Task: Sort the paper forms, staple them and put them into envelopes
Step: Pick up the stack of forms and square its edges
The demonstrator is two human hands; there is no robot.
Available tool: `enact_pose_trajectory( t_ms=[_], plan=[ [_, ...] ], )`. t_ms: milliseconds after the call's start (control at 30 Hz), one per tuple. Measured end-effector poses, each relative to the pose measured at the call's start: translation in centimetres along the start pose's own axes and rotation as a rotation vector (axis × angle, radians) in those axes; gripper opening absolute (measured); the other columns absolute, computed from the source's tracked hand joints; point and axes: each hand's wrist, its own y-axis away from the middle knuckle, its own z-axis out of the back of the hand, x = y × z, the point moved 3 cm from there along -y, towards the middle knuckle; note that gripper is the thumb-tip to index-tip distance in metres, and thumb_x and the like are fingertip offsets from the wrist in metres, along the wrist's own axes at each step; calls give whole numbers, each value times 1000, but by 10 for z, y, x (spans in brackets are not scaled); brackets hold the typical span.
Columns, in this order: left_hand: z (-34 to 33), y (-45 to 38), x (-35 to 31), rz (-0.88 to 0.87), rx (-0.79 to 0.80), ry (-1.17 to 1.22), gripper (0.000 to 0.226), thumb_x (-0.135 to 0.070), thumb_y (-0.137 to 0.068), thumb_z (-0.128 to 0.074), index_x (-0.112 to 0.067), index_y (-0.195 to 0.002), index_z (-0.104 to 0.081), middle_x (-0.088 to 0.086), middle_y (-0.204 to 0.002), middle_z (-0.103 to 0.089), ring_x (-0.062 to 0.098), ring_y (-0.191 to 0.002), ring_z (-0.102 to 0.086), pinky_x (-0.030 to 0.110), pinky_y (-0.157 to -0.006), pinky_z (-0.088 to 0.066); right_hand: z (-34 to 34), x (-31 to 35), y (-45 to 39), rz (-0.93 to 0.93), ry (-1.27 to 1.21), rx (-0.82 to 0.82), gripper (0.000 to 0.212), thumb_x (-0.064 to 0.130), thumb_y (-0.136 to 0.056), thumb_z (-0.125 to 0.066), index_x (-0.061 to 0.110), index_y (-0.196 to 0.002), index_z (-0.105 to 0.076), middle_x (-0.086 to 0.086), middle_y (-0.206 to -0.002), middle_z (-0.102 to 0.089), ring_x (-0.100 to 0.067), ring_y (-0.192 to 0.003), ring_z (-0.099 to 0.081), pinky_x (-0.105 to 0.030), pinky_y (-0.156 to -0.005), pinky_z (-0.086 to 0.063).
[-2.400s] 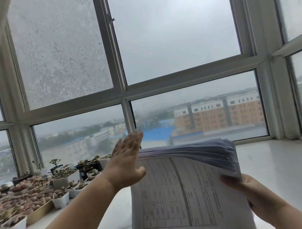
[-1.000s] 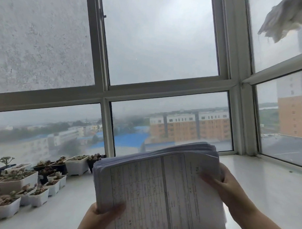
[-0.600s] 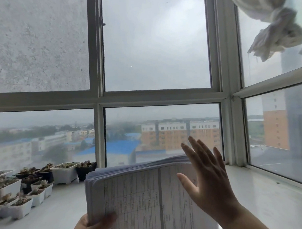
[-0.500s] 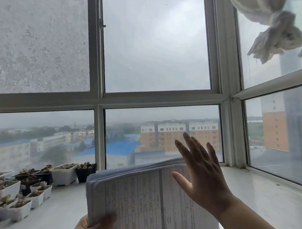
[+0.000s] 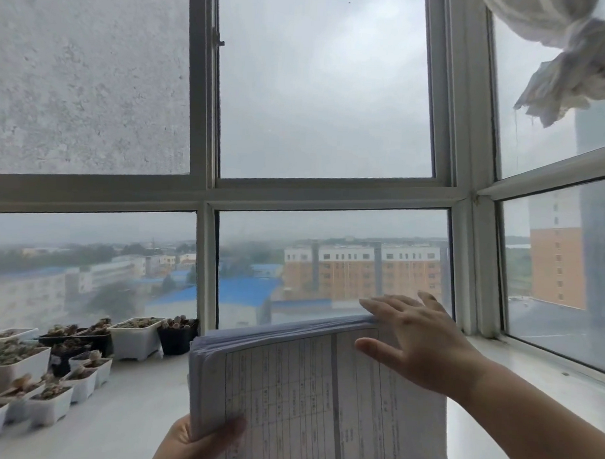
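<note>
Left hand (image 5: 197, 442): at 6 o'clock, nearest the viewer; fingers and thumb curl round the lower left corner of the stack of forms (image 5: 322, 395), bearing its weight.
Stack of forms: thick, held upright above the sill (image 5: 122, 425), printed tables facing the viewer.
Right hand (image 5: 417, 346): at 4 o'clock, fingers straight and spread, flat against the stack's top right edge, probably to square the sheets.
Plant pots (image 5: 42, 364): at 8 o'clock on the sill.
Window (image 5: 326, 92): beyond, grey sky and buildings; knotted cloth (image 5: 571, 63) at 2 o'clock.

Printed table on top form (image 5: 309, 401), text too blurred, perhaps unreadable characters.
</note>
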Motion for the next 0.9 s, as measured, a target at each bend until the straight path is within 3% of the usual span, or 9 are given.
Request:
enact_pose_trajectory(
  t_ms=[100, 200, 267, 467, 567, 667, 767, 833, 900],
  plan=[
    [-3, 1, 0, -17, 51, 20, 20, -6, -73, -81, -17, -88, -73, 8, -82, -76, 12, -68, -72, 16, -47, -51, 4, -2, 1, 6, 7, -6, 107, 92, -64, 0, 36, -152, -23, 14, -157, -29, -6, -145, -24, -36, -119, -4],
    [0, -2, 5, 0, 86, -17, 60, -38, -22, -96, -25, -78, -80, 11, -91, -75, 19, -79, -73, 28, -63, -54, 3, -3, 4, 4, 23, 46, 106, 93, -63, -11, 37, -153, -17, 16, -159, -23, -5, -146, -19, -40, -121, -6],
    [-3, 2, 1, 48, 87, 4, 77, -45, -8, -95, -23, -80, -80, 14, -94, -74, 24, -82, -73, 35, -70, -51, 6, -5, 5, -11, 14, 14, 100, 92, -68, -19, 40, -153, -13, 16, -160, -18, -5, -147, -17, -41, -121, -7],
    [-4, 6, -3, 29, 11, -9, 75, -40, -36, -94, -8, -100, -72, 10, -85, -75, 16, -73, -72, 25, -61, -50, 1, -21, 0, -62, -11, 99, 100, 89, -66, -43, 39, -150, -24, 18, -153, -34, -6, -139, -31, -37, -117, -19],
    [-3, 5, -2, 51, -1, -3, 48, -19, -55, -89, -8, -97, -70, 10, -81, -75, 16, -66, -72, 21, -50, -52, -12, -45, 4, -234, -630, 2, 102, 62, -65, -79, 39, -147, -24, 17, -135, -45, -11, -123, -48, -28, -100, -39],
    [-3, 5, 0, 82, 12, 11, 21, 3, -74, -68, -7, -93, -68, 13, -80, -75, 19, -63, -72, 26, -50, -53, -47, -57, 25, -249, -1400, 126, 101, 44, -53, -92, 33, -138, -39, 10, -128, -62, -15, -119, -59, -26, -92, -46],
    [-1, 0, 2, 47, -83, -15, 17, -12, -72, -82, -13, -85, -71, 6, -76, -75, 16, -64, -72, 23, -54, -53, -98, -43, 47, -273, -1650, 289, 93, 37, -51, -90, 20, -134, -52, -5, -128, -66, -22, -120, -61, -35, -95, -50],
    [1, -6, 7, 12, -166, -82, 36, -34, -63, -86, -16, -91, -72, -2, -76, -75, 17, -75, -71, 23, -63, -49, -126, -35, 52, -394, -1684, 215, 95, 33, -40, -94, 6, -125, -61, -14, -117, -70, -29, -109, -67, -37, -88, -54],
    [5, -10, 10, -36, -310, -124, 36, -26, -70, -84, -13, -100, -70, -7, -73, -73, 16, -78, -66, 24, -64, -45, -137, -32, 51, -514, -1681, 47, 83, 26, -40, -91, 2, -116, -67, -18, -106, -73, -31, -95, -71, -36, -76, -57]
  ],
)
